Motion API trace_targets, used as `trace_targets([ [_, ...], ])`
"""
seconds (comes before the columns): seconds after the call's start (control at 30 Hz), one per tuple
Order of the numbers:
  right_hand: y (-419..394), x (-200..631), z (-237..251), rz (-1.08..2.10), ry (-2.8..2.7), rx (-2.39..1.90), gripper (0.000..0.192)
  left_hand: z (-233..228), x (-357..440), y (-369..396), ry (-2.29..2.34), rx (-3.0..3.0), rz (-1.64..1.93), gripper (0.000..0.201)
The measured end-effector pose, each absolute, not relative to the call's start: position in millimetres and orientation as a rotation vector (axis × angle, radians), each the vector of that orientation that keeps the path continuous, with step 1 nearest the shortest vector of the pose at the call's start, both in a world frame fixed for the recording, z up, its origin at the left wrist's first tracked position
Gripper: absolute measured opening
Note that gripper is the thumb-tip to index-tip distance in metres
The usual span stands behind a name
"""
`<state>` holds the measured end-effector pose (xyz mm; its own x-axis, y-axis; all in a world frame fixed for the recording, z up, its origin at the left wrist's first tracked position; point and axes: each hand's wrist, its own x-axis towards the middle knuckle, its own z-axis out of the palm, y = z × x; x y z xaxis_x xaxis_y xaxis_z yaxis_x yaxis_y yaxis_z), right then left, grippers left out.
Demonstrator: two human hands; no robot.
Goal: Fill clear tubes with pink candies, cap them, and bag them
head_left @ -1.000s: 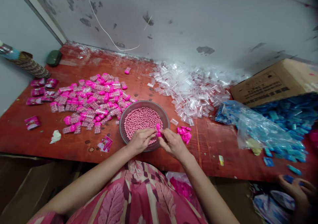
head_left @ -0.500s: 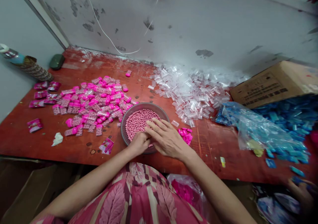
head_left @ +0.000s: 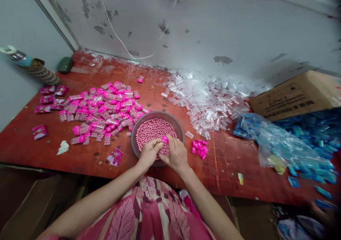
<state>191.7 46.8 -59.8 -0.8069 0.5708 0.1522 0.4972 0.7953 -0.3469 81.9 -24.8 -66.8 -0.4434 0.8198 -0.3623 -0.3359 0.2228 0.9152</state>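
Note:
A round bowl [head_left: 180,127] full of small pink balls sits at the near edge of a red-brown table [head_left: 87,154]. Both my hands meet over the bowl's near side. My left hand [head_left: 149,152] and my right hand [head_left: 174,154] pinch a small tube with a bright pink cap [head_left: 165,139] between their fingertips. A little heap of loose pink caps [head_left: 199,148] lies just right of the bowl. Left of the bowl is a large heap of filled, pink-capped tubes [head_left: 102,110].
A pile of empty clear tubes [head_left: 210,101] lies behind the bowl to the right. Blue packets in a clear bag [head_left: 285,144] and a cardboard box [head_left: 295,96] fill the right side. Pink sachets [head_left: 48,99] lie far left. Another person's hand [head_left: 323,211] shows at the lower right.
My right hand, spread flat over the bowl half a second ago, has drawn back and closed beside my left hand on the pink-capped tube. The camera has tilted slightly.

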Motion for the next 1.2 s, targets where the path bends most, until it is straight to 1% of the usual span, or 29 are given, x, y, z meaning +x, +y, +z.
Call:
trace_targets([
  [0.17,49,190,-68,0.51,-2.674,-0.849,0.055,-74,84,-21,1.51,0.517,1.422,0.024],
  [0.23,52,188,-69,0.601,-2.676,-0.83,0.063,-76,78,-19,1.525,0.467,1.421,0.024],
  [0.3,62,189,-72,0.711,-2.674,-0.792,0.076,-74,61,-15,1.569,0.414,1.439,0.025],
  [0.33,71,192,-75,0.753,-2.659,-0.797,0.08,-71,48,-13,1.608,0.393,1.475,0.026],
  [0.37,84,196,-80,0.772,-2.634,-0.843,0.078,-66,31,-11,1.661,0.382,1.537,0.028],
  [0.4,99,203,-87,0.751,-2.621,-0.94,0.072,-61,13,-8,1.728,0.369,1.64,0.03],
  [0.43,115,211,-95,0.708,-2.612,-1.064,0.061,-56,-5,-7,1.819,0.362,1.763,0.032],
  [0.5,148,229,-117,0.532,-2.683,-1.372,0.041,-47,-37,-7,1.996,0.431,1.931,0.039],
  [0.53,162,237,-129,0.497,-2.71,-1.454,0.035,-45,-47,-8,2.069,0.444,1.966,0.041],
  [0.6,182,251,-154,0.465,-2.767,-1.558,0.029,-47,-52,-13,2.116,0.443,1.906,0.041],
  [0.7,189,261,-184,0.459,-2.818,-1.658,0.021,-62,-29,-20,1.924,0.346,1.689,0.04],
  [0.77,186,266,-196,0.452,-2.84,-1.713,0.016,-73,-5,-23,1.766,0.282,1.591,0.045],
  [0.83,183,271,-201,0.463,-2.854,-1.738,0.018,-81,15,-25,1.672,0.254,1.518,0.045],
  [0.97,184,277,-186,0.511,-2.856,-1.659,0.019,-85,33,-28,1.573,0.228,1.434,0.042],
  [1.07,180,265,-162,0.52,-2.861,-1.474,0.026,-85,32,-33,1.553,0.227,1.422,0.042],
  [1.2,152,219,-144,0.705,-3.096,-0.953,0.025,-89,27,-47,1.568,0.222,1.423,0.041],
])
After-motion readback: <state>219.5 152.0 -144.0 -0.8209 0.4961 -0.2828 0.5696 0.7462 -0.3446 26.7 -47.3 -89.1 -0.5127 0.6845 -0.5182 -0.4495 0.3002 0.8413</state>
